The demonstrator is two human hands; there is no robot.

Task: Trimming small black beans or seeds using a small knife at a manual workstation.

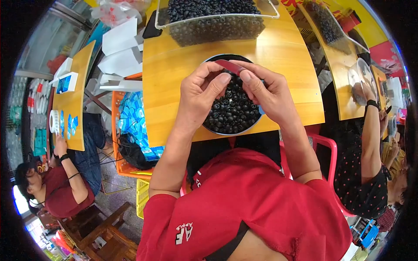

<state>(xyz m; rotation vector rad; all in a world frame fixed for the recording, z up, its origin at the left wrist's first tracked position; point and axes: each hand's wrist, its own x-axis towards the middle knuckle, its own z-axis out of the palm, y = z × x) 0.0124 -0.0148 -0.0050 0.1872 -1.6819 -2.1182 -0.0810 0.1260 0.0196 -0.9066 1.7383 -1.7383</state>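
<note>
One flat red strip (228, 66) is grasped at its ends by the curled fingers of the left hand (196, 89) and the right hand (272, 89), above the far part of a round bowl (230, 133) filled with dark, berry-like balls (230, 114). That bowl sits at the near side of a yellow wooden table (167, 82); a clear bin (226, 16) holding more stands on the far side.
</note>
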